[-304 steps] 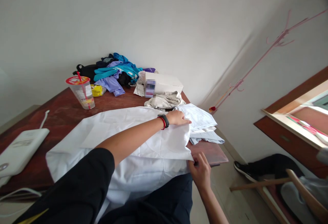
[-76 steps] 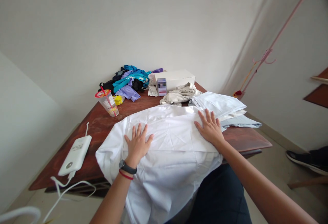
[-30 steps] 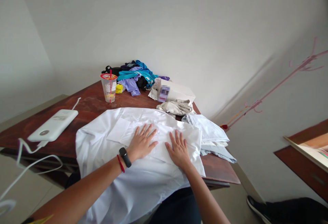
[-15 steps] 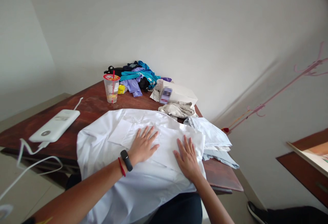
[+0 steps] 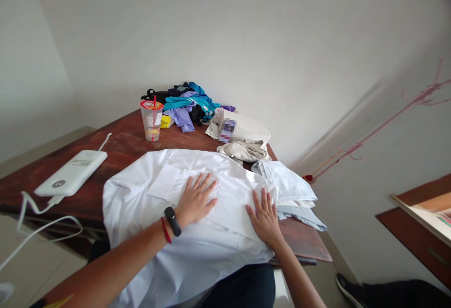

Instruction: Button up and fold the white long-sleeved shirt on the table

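A white long-sleeved shirt [image 5: 141, 219] lies spread over the table's front edge, its lower part hanging down over my lap. One sleeve with its cuff is laid across the shirt. My left hand [image 5: 196, 200] rests flat on this white cloth near the middle, fingers spread. Farther right, my right hand [image 5: 265, 218] also lies flat on the cloth, close to the shirt's right edge, with its fingers stretched out. Neither hand grips anything.
On the brown table [image 5: 116, 129] stand a drink cup [image 5: 152, 121] with a straw and a white power bank [image 5: 72, 172] with a cable. Behind are a heap of clothes [image 5: 192, 103], a white box [image 5: 246, 127] and folded light garments [image 5: 285, 179]. A pink coat rack [image 5: 387, 127] leans at right.
My right hand has slid a little to the right across the cloth, toward the shirt's edge. The left hand has stayed in place on the shirt.
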`<state>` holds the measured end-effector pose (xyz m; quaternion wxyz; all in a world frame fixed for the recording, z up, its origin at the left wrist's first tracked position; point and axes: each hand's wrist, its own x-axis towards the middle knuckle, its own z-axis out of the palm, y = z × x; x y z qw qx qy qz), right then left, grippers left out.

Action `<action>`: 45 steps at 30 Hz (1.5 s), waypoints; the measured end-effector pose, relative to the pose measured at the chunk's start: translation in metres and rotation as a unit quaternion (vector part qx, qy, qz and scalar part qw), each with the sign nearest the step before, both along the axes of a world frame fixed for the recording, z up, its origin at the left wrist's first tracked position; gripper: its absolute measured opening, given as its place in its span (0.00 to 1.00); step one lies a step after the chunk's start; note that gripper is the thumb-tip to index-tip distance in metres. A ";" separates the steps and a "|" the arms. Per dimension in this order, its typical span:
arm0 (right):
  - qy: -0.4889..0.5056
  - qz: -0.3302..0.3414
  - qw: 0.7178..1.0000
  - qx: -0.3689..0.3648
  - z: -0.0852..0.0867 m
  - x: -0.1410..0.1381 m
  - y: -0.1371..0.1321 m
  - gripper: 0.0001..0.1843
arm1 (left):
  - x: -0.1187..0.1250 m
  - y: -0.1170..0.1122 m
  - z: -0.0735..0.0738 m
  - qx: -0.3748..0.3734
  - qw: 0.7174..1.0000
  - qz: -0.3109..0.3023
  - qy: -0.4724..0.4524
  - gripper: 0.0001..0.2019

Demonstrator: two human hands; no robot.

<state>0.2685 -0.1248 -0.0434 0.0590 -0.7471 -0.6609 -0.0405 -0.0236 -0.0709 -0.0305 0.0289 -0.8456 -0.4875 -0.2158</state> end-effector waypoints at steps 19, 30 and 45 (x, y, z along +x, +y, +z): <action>0.040 -0.001 0.998 0.047 0.000 0.034 0.007 0.40 | -0.001 0.003 0.001 -0.002 1.000 0.026 -0.014 0.26; 0.053 -0.038 0.998 0.010 0.011 0.028 0.007 0.42 | -0.002 0.001 -0.002 0.009 0.999 0.028 -0.015 0.27; -0.010 -0.001 1.000 -0.028 0.006 0.020 0.019 0.44 | -0.001 0.003 0.001 -0.020 1.000 0.021 -0.011 0.30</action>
